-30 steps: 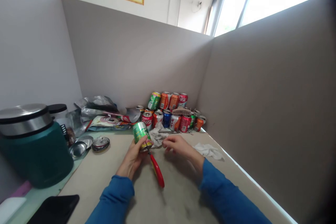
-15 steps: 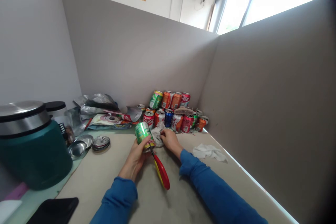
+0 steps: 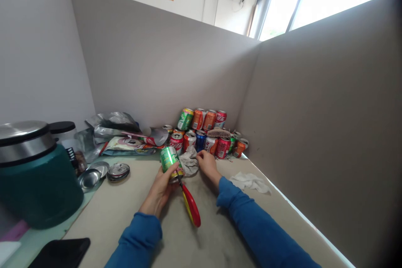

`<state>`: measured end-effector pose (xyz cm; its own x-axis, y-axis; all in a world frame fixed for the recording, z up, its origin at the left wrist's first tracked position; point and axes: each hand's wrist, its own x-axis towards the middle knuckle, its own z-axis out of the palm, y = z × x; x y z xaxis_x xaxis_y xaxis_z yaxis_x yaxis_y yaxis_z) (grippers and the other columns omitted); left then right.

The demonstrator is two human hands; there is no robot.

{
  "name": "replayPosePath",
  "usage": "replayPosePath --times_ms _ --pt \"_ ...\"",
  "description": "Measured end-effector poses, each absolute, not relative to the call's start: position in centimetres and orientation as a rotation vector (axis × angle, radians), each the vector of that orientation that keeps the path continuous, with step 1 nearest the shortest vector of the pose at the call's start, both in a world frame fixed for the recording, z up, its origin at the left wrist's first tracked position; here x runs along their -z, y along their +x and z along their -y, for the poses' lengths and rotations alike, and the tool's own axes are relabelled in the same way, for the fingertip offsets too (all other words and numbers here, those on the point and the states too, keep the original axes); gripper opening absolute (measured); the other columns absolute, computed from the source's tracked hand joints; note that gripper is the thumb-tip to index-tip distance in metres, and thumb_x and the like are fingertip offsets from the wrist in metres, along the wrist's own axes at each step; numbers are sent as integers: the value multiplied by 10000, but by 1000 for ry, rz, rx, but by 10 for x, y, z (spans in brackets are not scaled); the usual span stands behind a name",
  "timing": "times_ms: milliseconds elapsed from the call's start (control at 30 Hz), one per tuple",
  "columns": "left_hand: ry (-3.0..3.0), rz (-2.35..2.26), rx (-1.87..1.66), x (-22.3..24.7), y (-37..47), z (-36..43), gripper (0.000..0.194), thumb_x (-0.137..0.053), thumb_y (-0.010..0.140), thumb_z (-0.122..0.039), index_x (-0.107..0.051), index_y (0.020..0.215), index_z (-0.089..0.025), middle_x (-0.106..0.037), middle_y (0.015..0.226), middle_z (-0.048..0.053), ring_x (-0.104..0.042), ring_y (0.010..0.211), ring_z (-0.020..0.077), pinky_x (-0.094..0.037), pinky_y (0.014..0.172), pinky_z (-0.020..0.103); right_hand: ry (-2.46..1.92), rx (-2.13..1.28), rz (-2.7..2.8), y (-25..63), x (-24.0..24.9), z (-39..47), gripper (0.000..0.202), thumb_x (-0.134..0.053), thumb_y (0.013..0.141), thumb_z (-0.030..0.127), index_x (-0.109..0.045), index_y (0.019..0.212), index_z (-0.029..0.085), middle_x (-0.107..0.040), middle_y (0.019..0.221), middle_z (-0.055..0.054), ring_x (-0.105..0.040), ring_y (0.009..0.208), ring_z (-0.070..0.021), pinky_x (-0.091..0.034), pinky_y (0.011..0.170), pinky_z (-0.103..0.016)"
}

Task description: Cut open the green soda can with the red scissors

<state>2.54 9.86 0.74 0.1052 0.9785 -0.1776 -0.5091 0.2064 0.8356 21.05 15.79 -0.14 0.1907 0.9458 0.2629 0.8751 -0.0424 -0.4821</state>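
My left hand is wrapped round a green drink can and holds it tilted above the table. A scissors-like tool with red and yellow handles juts from the can's lower end, its handles pointing down toward me and its tip hidden at the can. My right hand is closed in a pinch beside a crumpled grey-white rag; whatever lies between its fingertips is too small to make out. Behind both hands stand several stacked drink cans, green, orange, red and blue.
Cut can ends and round metal lids lie at the left, near a large teal container. Foil bags are piled at the back. A white cloth lies right; a black flat object is at front left.
My right hand has moved slightly right, away from the rag. The left hand still holds the green can with the tool in it. The view has shifted a little.
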Motion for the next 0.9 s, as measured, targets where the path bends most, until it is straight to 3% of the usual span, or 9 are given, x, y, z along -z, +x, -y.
replayPosePath --times_ms 167,333,467,500,567,633,800,900 --pt "679 -862 -1241 -6 25 -98 311 -712 805 -233 -556 1059 -144 -670 811 81 -679 668 208 -570 500 311 -1895 -110 1743 220 -17 -154 350 -554 910 207 -665 1240 235 -715 1192 -93 -657 1066 -227 -443 865 -272" --pt "695 -850 -1254 -5 24 -97 299 -713 801 -226 -562 1046 -147 -667 826 80 -674 668 201 -582 520 324 -1881 -147 1760 237 -31 -130 307 -517 928 276 -745 1075 132 -706 1100 -190 -644 1053 -313 -437 882 -359" --pt "723 -823 -1274 -5 24 -95 296 -724 793 -252 -572 1028 -156 -668 841 82 -675 677 202 -579 523 315 -1725 -276 1879 237 -32 -86 432 -559 844 143 -665 1258 206 -625 1297 -130 -625 1074 -259 -433 893 -317" --pt "721 -826 -1284 -5 24 -95 296 -724 792 -255 -573 1028 -157 -667 837 81 -674 673 200 -578 525 313 -1673 -328 1907 231 -30 -74 395 -551 856 160 -680 1227 209 -661 1231 -107 -632 1039 -241 -438 883 -304" --pt "706 -835 -1332 -7 24 -94 303 -727 788 -245 -576 1037 -161 -666 844 77 -675 676 193 -579 543 306 -1568 -475 1963 216 -22 -52 235 -539 891 243 -750 987 206 -732 950 -41 -657 865 -194 -465 776 -260" --pt "686 -836 -1398 -8 25 -92 308 -731 782 -229 -576 1041 -165 -666 862 72 -678 688 186 -585 572 302 -1458 -681 1956 198 -12 -36 275 -505 913 312 -732 838 176 -702 758 -17 -630 715 -172 -454 639 -244" --pt "673 -808 -1482 -7 23 -88 281 -727 784 -230 -572 1008 -163 -664 844 68 -672 665 180 -585 588 306 -1131 -1306 1414 175 8 -21 390 -641 794 540 -613 914 169 -662 740 -7 -574 596 -136 -414 550 -240" --pt "681 -804 -1502 -5 23 -88 287 -727 785 -241 -574 1016 -164 -666 841 71 -671 670 184 -588 598 323 -1077 -1437 1266 171 13 -20 520 -700 711 638 -547 925 189 -667 731 -5 -596 592 -139 -421 544 -240"
